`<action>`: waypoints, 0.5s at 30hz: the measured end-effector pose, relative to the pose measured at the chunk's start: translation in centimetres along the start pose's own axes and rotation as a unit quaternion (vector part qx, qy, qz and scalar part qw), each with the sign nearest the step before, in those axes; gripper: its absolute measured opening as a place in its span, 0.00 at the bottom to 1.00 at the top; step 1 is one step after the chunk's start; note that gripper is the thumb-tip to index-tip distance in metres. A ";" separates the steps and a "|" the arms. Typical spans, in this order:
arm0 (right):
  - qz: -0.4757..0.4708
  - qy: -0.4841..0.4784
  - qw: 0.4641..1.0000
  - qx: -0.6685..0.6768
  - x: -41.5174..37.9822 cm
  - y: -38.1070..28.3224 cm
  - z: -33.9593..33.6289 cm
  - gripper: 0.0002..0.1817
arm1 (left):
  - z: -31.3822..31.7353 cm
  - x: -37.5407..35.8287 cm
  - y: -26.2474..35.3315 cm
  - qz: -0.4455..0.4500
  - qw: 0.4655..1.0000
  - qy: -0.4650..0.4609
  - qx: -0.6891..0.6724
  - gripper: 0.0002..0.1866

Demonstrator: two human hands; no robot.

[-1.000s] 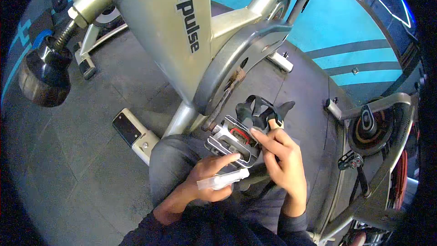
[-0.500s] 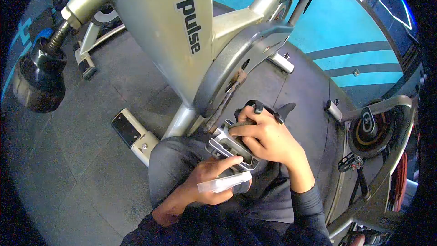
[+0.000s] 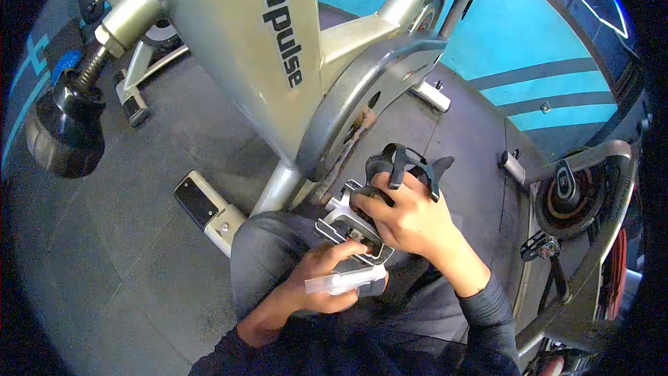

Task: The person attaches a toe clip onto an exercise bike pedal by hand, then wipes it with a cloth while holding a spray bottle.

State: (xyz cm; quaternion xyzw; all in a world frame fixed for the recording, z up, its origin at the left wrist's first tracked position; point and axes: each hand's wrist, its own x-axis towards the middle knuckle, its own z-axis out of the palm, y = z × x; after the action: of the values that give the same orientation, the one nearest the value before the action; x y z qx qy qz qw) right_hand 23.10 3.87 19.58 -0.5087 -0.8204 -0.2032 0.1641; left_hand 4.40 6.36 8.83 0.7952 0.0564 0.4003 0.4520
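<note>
In front of my knees is a spin bike pedal (image 3: 353, 231), a silver metal frame with an open middle, on the end of a rusty crank arm (image 3: 341, 161). My right hand (image 3: 412, 223) grips its far side with curled fingers. A black toe cage (image 3: 398, 165) stands up beside the knuckles. What lies under the fingertips is partly hidden. My left hand (image 3: 314, 282) holds a thin translucent white plastic piece (image 3: 346, 280), of a kind I cannot make out, below the pedal. One left finger reaches into the pedal's near opening.
The bike's silver frame (image 3: 278, 90) and grey wheel cover (image 3: 348, 90) rise just ahead. A black saddle (image 3: 66, 132) hangs at the left. A floor foot (image 3: 209, 210) lies left of my knee. Another bike (image 3: 567, 195) stands at the right on dark floor tiles (image 3: 132, 237).
The toe cage has swung up and shows more fully above my right hand. My right fingers have shifted on the pedal. My left hand keeps the plastic piece nearly in place.
</note>
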 end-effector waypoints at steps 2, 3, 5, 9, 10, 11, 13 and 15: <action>0.008 0.010 1.000 0.002 -0.3 -0.2 0.2 0.14 | 0.0 -0.1 0.2 -0.011 1.000 -0.001 -0.021 0.35; 0.059 0.012 0.998 -0.012 -0.6 -0.1 0.4 0.14 | 0.0 -0.1 0.4 -0.015 1.000 -0.002 -0.002 0.35; 0.107 0.014 0.994 -0.029 -1.2 0.0 0.4 0.14 | -0.1 -0.1 0.6 -0.016 1.000 -0.001 0.017 0.35; 0.197 0.050 0.967 0.155 -2.0 -0.1 0.4 0.11 | -0.1 0.1 0.5 -0.006 1.000 0.004 0.005 0.36; 0.218 0.070 0.958 0.172 -2.3 0.1 0.8 0.10 | -0.1 0.1 0.5 0.007 1.000 0.011 0.018 0.36; 0.242 0.091 0.948 0.187 -2.5 0.2 1.0 0.10 | 0.0 0.0 0.5 0.006 1.000 0.010 0.018 0.36; 0.243 0.077 0.945 0.206 -1.8 -0.2 0.1 0.10 | 0.0 0.0 0.3 0.004 1.000 0.008 0.011 0.37; 0.224 0.052 0.939 0.255 -0.9 -0.8 -0.8 0.11 | 0.0 0.0 0.4 0.008 1.000 0.009 0.017 0.37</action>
State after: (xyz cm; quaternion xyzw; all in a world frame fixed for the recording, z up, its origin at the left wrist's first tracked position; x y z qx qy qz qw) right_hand 22.84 2.45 19.73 -0.6089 -0.7000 0.0282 0.3721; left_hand 4.31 6.13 9.13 0.7993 0.0609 0.4099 0.4351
